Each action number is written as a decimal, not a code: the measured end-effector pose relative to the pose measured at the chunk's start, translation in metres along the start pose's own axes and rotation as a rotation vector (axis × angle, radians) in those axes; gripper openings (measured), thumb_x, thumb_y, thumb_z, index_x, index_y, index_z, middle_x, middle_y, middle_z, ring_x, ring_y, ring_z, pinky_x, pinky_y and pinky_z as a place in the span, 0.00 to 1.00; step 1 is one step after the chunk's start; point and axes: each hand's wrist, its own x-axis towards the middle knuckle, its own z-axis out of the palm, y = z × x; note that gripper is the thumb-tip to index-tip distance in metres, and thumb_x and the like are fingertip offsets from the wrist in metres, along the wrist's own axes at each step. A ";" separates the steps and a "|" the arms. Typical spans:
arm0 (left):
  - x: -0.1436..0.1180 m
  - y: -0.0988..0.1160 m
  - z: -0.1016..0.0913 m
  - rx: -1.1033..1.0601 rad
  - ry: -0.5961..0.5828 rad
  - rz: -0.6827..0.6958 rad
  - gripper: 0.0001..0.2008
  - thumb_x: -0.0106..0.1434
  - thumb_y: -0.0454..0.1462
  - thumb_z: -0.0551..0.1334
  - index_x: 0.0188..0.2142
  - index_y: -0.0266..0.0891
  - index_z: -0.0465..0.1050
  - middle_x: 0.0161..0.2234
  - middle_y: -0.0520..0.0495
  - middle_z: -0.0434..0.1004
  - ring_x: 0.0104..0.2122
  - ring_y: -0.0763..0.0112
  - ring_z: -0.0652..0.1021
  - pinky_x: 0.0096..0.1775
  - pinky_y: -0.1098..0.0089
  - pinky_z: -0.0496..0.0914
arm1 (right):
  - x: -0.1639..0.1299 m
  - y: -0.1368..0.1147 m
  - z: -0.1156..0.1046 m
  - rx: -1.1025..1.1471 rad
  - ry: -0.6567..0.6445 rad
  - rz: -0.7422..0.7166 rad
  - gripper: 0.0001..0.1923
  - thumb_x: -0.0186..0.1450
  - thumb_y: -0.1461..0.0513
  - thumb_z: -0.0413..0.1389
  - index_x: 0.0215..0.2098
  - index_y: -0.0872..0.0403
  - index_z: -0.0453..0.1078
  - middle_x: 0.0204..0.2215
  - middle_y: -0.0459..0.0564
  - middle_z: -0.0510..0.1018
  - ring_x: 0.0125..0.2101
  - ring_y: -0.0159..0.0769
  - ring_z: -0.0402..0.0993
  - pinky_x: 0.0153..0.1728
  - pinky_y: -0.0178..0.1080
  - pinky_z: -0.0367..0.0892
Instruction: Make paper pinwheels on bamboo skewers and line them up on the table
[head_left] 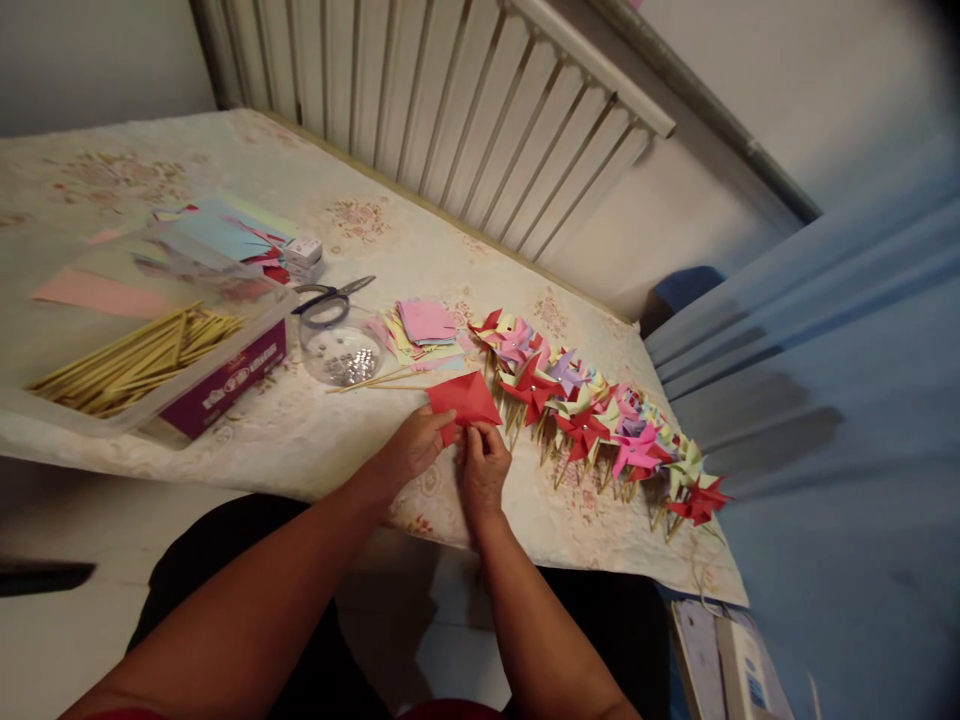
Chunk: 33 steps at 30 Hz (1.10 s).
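A red sheet of paper (469,396) is held between both hands, above the table near its front edge. My left hand (417,442) pinches its lower left corner, thumb on top. On the lower right edge, the fingers of my right hand (486,462) are closed on the same paper. Just left of it, several thin wooden sticks (386,381) lie on the cloth. Behind the red paper is a stack of coloured paper squares (426,322). Finished paper pinwheels (585,428) on sticks lie in a long row to the right.
At left stands a plastic box (277,335) of wooden sticks. Scissors (330,300) lie beside a round clear container (341,358) of small shiny pieces. Small white boxes (303,258) and coloured paper sheets (217,235) lie behind. A radiator (450,110) and blue curtain (847,400) border the table.
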 end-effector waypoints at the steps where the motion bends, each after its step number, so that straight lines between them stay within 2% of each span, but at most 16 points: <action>1: 0.000 -0.001 0.001 0.015 -0.007 0.010 0.10 0.51 0.34 0.69 0.34 0.37 0.73 0.32 0.44 0.80 0.36 0.64 0.80 0.36 0.69 0.72 | 0.000 0.000 0.000 0.001 0.001 0.020 0.12 0.67 0.56 0.52 0.35 0.53 0.75 0.31 0.48 0.81 0.31 0.36 0.75 0.38 0.38 0.70; 10: 0.005 -0.014 0.000 0.145 -0.025 0.066 0.06 0.53 0.37 0.67 0.30 0.39 0.72 0.27 0.49 0.77 0.31 0.68 0.77 0.36 0.70 0.71 | 0.003 0.007 0.003 -0.011 0.011 0.142 0.14 0.67 0.54 0.50 0.33 0.53 0.72 0.19 0.43 0.73 0.21 0.34 0.67 0.24 0.35 0.64; 24: 0.006 -0.020 0.000 0.359 0.115 0.172 0.07 0.50 0.36 0.66 0.23 0.37 0.68 0.20 0.55 0.68 0.22 0.76 0.66 0.27 0.73 0.61 | 0.007 0.000 0.004 0.036 0.031 0.205 0.10 0.61 0.55 0.55 0.28 0.53 0.71 0.22 0.44 0.76 0.23 0.34 0.69 0.28 0.35 0.65; 33: 0.008 -0.023 0.003 0.404 0.204 0.179 0.06 0.50 0.35 0.65 0.22 0.38 0.68 0.18 0.56 0.68 0.20 0.76 0.66 0.25 0.73 0.60 | 0.008 0.002 0.003 0.010 0.024 0.203 0.11 0.61 0.53 0.54 0.28 0.52 0.70 0.21 0.43 0.74 0.23 0.33 0.67 0.27 0.35 0.64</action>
